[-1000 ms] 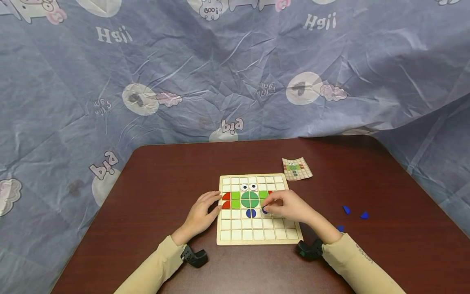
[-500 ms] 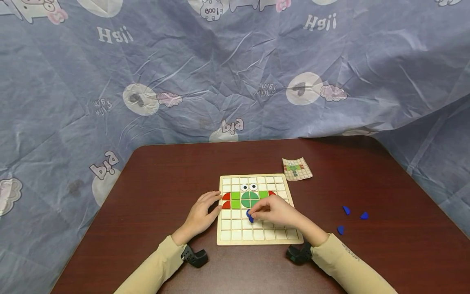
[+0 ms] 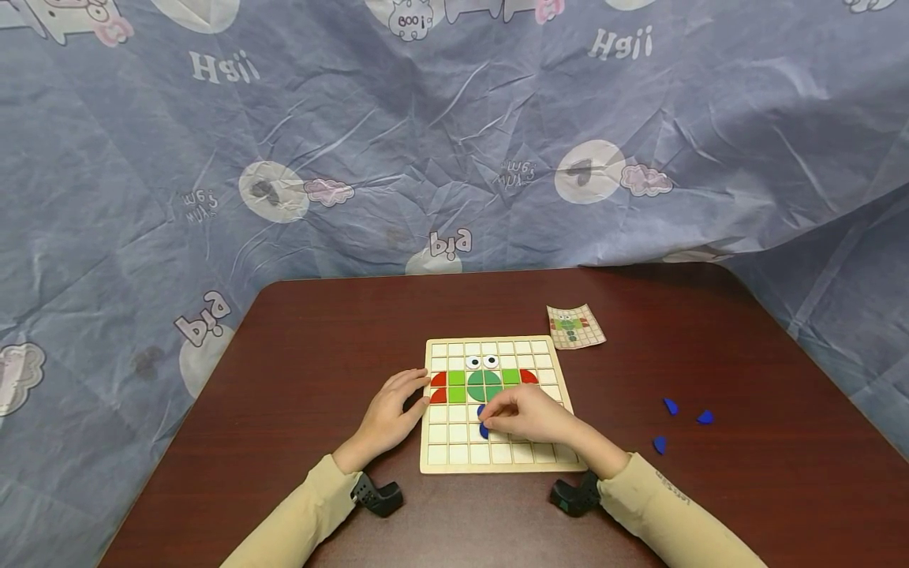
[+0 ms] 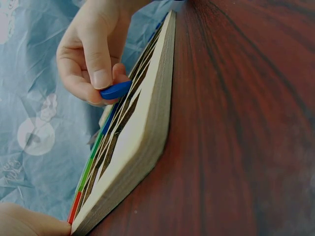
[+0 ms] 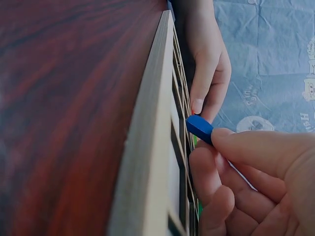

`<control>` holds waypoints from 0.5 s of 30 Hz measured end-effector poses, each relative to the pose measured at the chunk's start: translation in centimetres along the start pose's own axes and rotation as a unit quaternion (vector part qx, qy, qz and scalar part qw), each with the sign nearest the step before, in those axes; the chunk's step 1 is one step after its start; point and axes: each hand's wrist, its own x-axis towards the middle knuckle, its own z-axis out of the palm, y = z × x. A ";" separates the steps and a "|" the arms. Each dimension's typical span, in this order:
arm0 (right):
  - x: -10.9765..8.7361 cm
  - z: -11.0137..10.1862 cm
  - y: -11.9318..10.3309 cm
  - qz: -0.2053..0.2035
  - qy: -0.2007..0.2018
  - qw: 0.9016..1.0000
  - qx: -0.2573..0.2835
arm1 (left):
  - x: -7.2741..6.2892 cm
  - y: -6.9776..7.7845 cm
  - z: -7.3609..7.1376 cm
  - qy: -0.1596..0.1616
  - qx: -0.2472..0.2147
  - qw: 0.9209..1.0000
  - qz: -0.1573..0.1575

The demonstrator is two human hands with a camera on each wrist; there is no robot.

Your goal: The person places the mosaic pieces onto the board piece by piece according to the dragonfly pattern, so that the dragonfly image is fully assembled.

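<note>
Between thumb and fingers my right hand (image 3: 533,414) pinches a small blue wooden piece (image 5: 199,128) with a curved edge. In the left wrist view, that piece is tilted just above the grid of the wooden board (image 3: 438,455). Another blue piece (image 3: 481,411) shows right above it in the head view, partly covered by my fingers. My left hand (image 3: 389,412) rests at the board's left edge with relaxed fingers, beside the red pieces (image 3: 438,395). Green quarter pieces (image 3: 476,379), light green squares (image 3: 456,379) and two eye pieces (image 3: 474,362) lie in the grid.
Three loose blue pieces (image 3: 660,445) lie on the dark red table (image 3: 341,315) to the right. A pattern card (image 3: 576,326) with a similar figure lies beyond the board's right corner. A patterned cloth (image 3: 426,158) hangs behind the table.
My right hand has moved left across the board with the blue piece, from its right side to the middle, just below the other blue piece. The left hand stays put.
</note>
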 end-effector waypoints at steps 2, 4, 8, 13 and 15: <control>0.0 0.0 0.1 0.000 -0.003 1.000 -0.002 | 0.0 0.0 0.0 0.000 -0.001 1.000 0.000; 0.1 0.1 0.1 -0.001 -0.005 1.000 -0.003 | 0.0 0.0 0.0 -0.001 -0.001 1.000 -0.001; 0.1 0.1 0.1 -0.009 -0.006 1.000 -0.008 | 0.0 0.1 0.0 -0.002 -0.003 1.000 -0.004; 0.1 0.1 0.1 -0.019 -0.004 1.000 -0.011 | 0.0 0.1 -0.1 -0.002 -0.007 1.000 -0.005; 0.2 0.1 0.2 -0.022 -0.002 1.000 -0.012 | 0.0 0.1 -0.1 -0.002 -0.006 1.000 -0.005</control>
